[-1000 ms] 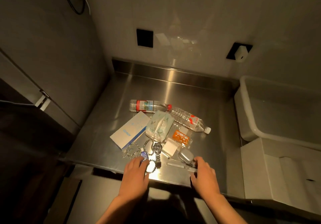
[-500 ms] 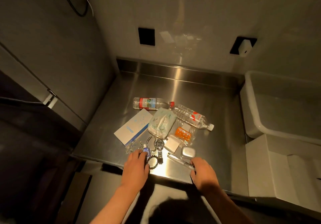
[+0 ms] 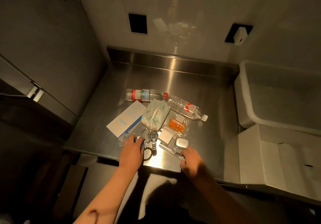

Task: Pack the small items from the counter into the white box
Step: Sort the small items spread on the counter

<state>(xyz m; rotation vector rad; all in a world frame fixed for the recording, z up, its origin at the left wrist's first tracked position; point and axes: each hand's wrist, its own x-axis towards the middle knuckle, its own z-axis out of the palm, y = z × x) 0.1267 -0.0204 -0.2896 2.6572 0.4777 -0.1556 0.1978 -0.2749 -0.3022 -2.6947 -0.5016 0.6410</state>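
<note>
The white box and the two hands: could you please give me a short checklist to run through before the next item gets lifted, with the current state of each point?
1. White box open and within reach at the counter's right end: ok.
2. Room inside the box: cannot tell, its interior is mostly out of frame.
3. Right hand has a firm hold on the pen: cannot tell, the fingers hide the contact.
4. Left hand has a hold on the blue item under its fingertips: cannot tell.
5. Silver case clear of the pen's lift path: not ok, it lies right beside the pen.
6. Bead bracelet clear of the left hand: not ok, it touches it.
</note>
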